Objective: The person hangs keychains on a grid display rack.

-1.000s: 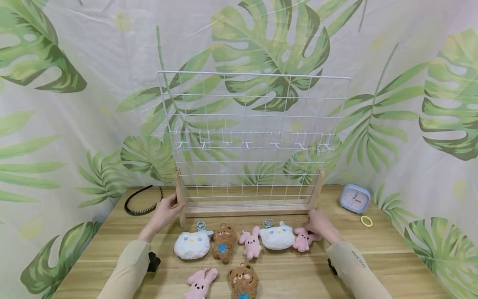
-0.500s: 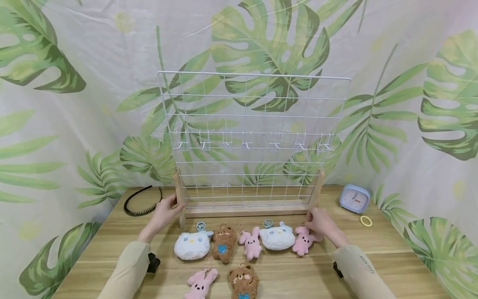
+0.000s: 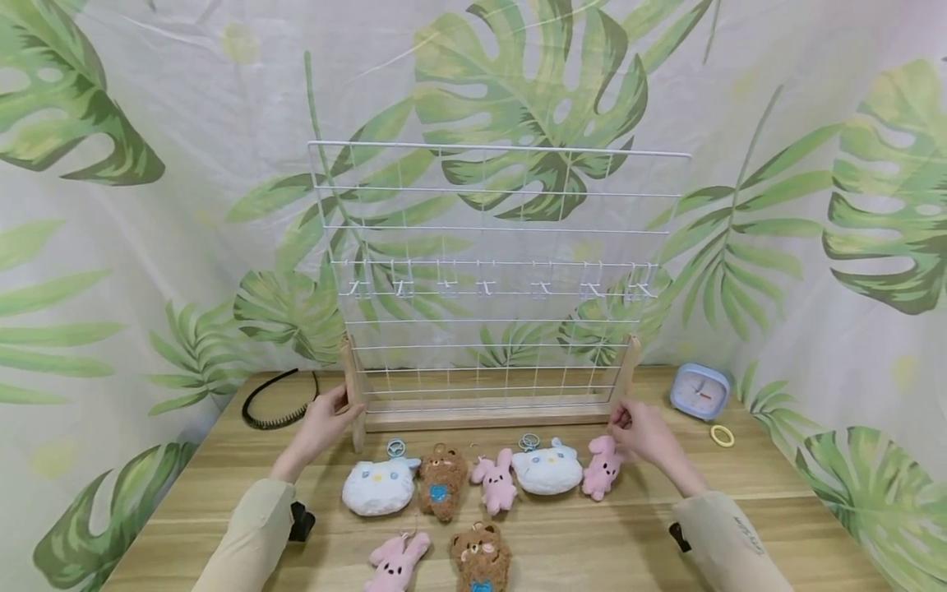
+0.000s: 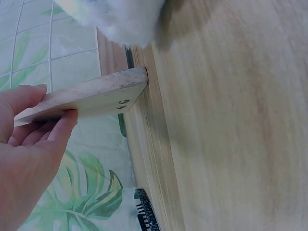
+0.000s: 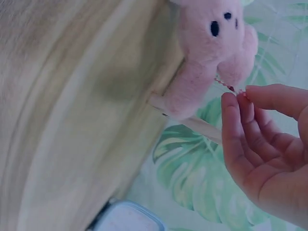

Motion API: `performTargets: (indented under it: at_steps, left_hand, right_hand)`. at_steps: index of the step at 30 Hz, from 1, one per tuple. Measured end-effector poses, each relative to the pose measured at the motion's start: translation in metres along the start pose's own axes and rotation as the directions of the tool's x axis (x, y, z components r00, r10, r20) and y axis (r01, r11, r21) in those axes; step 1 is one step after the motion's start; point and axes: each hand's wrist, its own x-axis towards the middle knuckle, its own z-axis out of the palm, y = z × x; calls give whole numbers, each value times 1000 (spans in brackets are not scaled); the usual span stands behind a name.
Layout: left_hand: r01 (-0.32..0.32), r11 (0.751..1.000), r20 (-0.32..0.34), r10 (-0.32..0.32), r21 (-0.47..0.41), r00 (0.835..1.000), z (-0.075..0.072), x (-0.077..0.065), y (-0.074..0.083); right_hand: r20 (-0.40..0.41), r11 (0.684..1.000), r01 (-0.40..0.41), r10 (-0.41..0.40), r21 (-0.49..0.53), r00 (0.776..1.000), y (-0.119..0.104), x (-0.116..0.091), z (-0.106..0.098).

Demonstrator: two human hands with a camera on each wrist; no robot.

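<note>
In the head view, a white wire grid rack (image 3: pixel 484 148) stands on a wooden base, with a row of small hooks (image 3: pixel 484 288) across it. My left hand (image 3: pixel 323 423) grips the rack's left wooden upright (image 4: pixel 103 91), thumb on one face and fingers on the other. At the rack's right end, my right hand (image 3: pixel 645 432) pinches the thin bead chain (image 5: pixel 223 83) of a pink plush bunny keychain (image 3: pixel 602 470). In the right wrist view the bunny (image 5: pixel 207 43) dangles from the fingertips; whether its feet touch the table is unclear.
Before the rack lie white plush heads (image 3: pixel 379 487), brown bears (image 3: pixel 442 485) and other pink bunnies (image 3: pixel 496 483); another bear (image 3: pixel 481 559) lies nearer. A blue clock (image 3: pixel 699 391) and yellow ring (image 3: pixel 722 436) sit right. A black headband (image 3: pixel 277 423) lies left.
My right hand has risen slightly and shifted right, and the pink bunny it holds has tipped more upright. The left hand keeps its grip on the upright.
</note>
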Motion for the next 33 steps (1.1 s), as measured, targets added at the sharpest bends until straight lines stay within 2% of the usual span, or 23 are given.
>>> performTargets:
  at_steps: [6, 16, 24, 30, 33]
  left_hand:
    - [-8, 1000, 0, 8, 2, 1000, 0, 0, -1]
    - [10, 1000, 8, -10, 0, 1000, 0, 1, 1]
    - [40, 999, 13, -40, 1, 999, 0, 0, 1]
    - [28, 1000, 12, -28, 8, 1000, -1, 0, 3]
    - [26, 1000, 15, -26, 8, 1000, -1, 0, 4]
  right_hand:
    - [4, 999, 39, -39, -17, 999, -7, -4, -10]
    - [-119, 985, 125, -138, -115, 983, -24, -4, -32]
    - [-197, 987, 130, -146, -93, 969, -38, 0, -58]
    - [-255, 988, 136, -150, -72, 955, -48, 3, -82]
    - [-299, 986, 150, -164, -69, 940, -55, 6, -96]
